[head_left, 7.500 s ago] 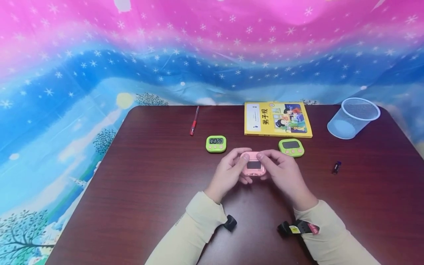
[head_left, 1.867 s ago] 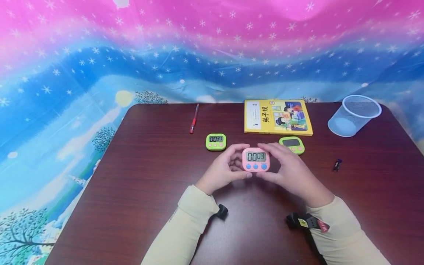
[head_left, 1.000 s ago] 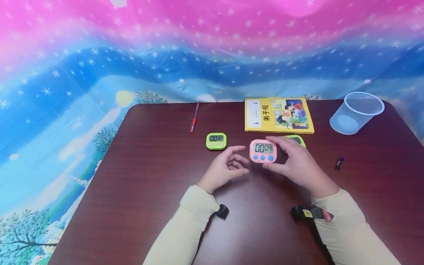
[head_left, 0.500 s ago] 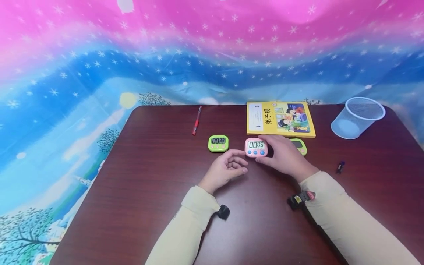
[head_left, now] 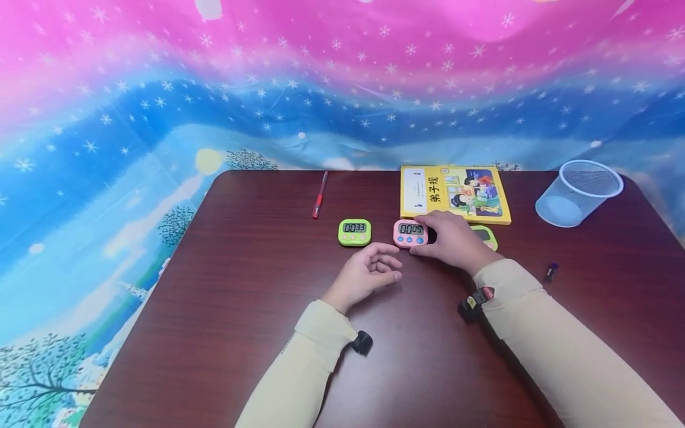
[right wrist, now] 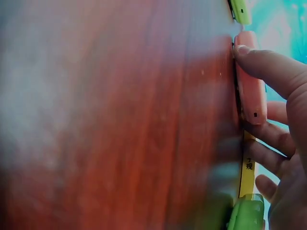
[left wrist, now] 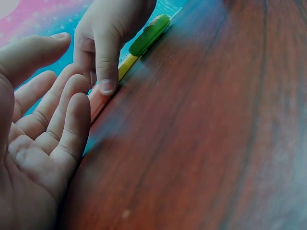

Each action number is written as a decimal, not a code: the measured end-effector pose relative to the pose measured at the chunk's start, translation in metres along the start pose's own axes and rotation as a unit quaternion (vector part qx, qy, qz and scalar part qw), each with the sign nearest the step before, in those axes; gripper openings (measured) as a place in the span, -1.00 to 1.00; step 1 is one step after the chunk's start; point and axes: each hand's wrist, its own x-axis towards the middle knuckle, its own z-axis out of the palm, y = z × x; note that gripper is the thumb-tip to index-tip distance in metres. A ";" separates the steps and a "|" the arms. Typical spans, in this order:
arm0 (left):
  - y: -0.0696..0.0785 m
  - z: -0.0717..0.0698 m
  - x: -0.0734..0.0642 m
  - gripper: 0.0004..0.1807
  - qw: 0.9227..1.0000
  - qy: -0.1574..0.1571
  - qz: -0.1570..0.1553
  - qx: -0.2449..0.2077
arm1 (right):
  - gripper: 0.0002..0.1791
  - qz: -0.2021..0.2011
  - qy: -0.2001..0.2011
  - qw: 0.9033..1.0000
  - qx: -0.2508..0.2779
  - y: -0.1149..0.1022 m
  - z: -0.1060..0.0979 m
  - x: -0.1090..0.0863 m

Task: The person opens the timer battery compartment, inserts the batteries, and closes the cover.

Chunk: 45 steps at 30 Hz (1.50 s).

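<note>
A pink digital timer [head_left: 410,233] with blue buttons reads 00:05 in the head view. My right hand [head_left: 453,239] pinches it by its right side, thumb at the front edge and fingers behind, right at the tabletop. In the right wrist view the thumb lies along the pink timer's [right wrist: 251,88] edge. My left hand [head_left: 364,275] holds nothing; its fingers are loosely bent, just in front of the timers. To the left lies a green timer [head_left: 355,232] reading 00:33. Another green timer [head_left: 484,236] with a blank screen is partly hidden behind my right hand.
A yellow picture book [head_left: 455,193] lies at the back of the dark wooden table [head_left: 257,261]. Left of it is a red pen [head_left: 320,196]. At the back right a light blue mesh basket [head_left: 579,193] stands tilted in view, with a small dark object [head_left: 551,272] nearer the front.
The pink timer was turned over to face up, then my left hand let go. My right hand has carried it back and down, between the green timers. Its display has advanced from 00:03 to 00:05.
</note>
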 end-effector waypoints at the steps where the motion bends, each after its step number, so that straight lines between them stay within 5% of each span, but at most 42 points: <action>1: 0.000 0.000 0.000 -0.47 1.000 0.000 0.000 0.000 | -0.15 0.000 -0.002 1.000 -0.005 0.001 0.000 0.000; 17: -0.002 0.008 0.004 -0.50 1.000 0.023 0.016 0.012 | -0.17 0.028 0.008 0.999 0.015 0.018 -0.018 -0.024; 24: -0.004 0.033 0.014 -0.50 0.995 0.058 0.085 -0.014 | -0.14 0.061 0.008 0.998 0.030 0.038 -0.031 -0.043; 34: -0.002 0.075 0.037 -0.44 0.990 0.061 0.124 0.009 | -0.08 0.068 0.023 0.996 0.049 0.061 -0.046 -0.060; 40: 0.007 0.101 0.051 -0.36 0.993 0.055 0.060 0.086 | -0.01 0.073 0.003 0.996 0.059 0.064 -0.048 -0.064; 45: 0.019 0.110 0.069 -0.26 0.977 0.056 -0.014 0.206 | -0.01 0.067 -0.007 0.996 0.061 0.067 -0.049 -0.065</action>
